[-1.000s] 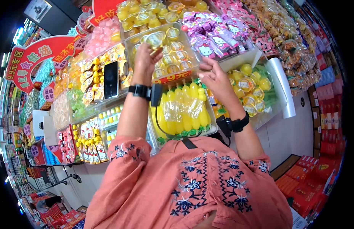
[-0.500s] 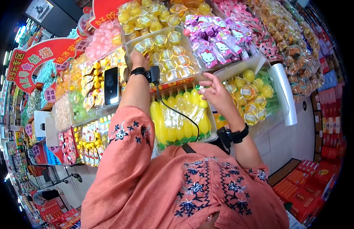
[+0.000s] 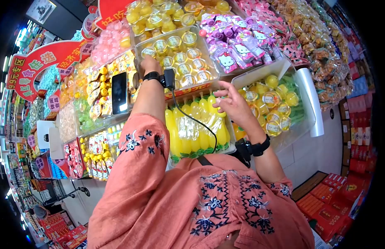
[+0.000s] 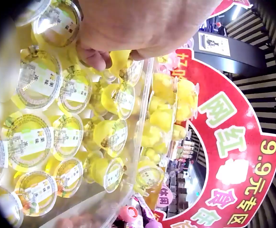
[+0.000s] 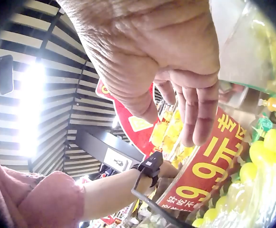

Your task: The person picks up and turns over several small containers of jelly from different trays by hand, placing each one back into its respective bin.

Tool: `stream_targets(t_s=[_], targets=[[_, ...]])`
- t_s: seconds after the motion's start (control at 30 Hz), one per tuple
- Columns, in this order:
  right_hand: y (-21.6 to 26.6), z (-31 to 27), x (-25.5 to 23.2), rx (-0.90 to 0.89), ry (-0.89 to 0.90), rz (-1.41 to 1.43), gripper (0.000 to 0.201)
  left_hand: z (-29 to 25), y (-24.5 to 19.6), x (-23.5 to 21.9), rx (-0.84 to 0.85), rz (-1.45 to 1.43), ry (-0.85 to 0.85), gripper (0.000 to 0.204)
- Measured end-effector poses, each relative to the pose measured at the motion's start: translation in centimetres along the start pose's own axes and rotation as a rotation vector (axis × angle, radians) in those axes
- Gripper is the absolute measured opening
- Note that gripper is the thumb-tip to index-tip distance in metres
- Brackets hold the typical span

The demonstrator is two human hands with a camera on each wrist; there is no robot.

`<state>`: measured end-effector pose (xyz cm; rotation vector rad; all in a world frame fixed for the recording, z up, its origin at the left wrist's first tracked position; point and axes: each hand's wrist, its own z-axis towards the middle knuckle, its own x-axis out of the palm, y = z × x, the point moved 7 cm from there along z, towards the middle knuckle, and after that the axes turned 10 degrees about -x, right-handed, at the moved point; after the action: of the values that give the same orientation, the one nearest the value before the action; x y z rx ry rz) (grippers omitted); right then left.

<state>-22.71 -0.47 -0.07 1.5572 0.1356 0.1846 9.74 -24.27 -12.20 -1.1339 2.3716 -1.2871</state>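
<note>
Reaching into the left end of a clear bin (image 3: pixel 212 62), the left hand (image 3: pixel 151 65) is among yellow jelly cups (image 3: pixel 182 68). The left wrist view shows that hand (image 4: pixel 145 26) pinching a yellow jelly cup (image 4: pixel 121 61) with its fingertips, the cup partly hidden by the fingers. Neat rows of lidded cups (image 4: pixel 35 133) lie beside it. The right hand (image 3: pixel 236 107) hovers with relaxed, slightly bent fingers near long yellow packs (image 3: pixel 196 124). In the right wrist view, the right hand (image 5: pixel 152 61) holds nothing, in front of a red price sign (image 5: pixel 204 166).
A black phone (image 3: pixel 120 93) lies on yellow packets left of the left arm. Purple packets (image 3: pixel 238 41) fill a bin behind. Right of the right hand is a bin of yellow cups (image 3: pixel 272 99), with a white roll (image 3: pixel 309 103) at its edge. A dark cable hangs from the left wrist.
The left hand has moved left and down from above the bin to its left end; the cup it held up earlier is no longer raised. The right hand has shifted slightly down, still empty.
</note>
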Motion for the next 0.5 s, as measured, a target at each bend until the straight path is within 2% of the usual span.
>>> stream_targets(t_s=[0.13,0.33,0.5], targets=[[-0.3,-0.2,0.0,0.020,-0.006,0.000,0.056,-0.1,0.1,-0.2,-0.020,-0.058,0.058,0.031],[-0.5,-0.4,0.4,0.019,0.005,0.010,0.055,-1.6,-0.6,0.4,-0.021,-0.241,0.284,0.041],[-0.9,-0.5,0.4,0.024,0.027,0.002,0.053,-1.6,-0.5,0.5,-0.096,-0.021,0.225,0.046]])
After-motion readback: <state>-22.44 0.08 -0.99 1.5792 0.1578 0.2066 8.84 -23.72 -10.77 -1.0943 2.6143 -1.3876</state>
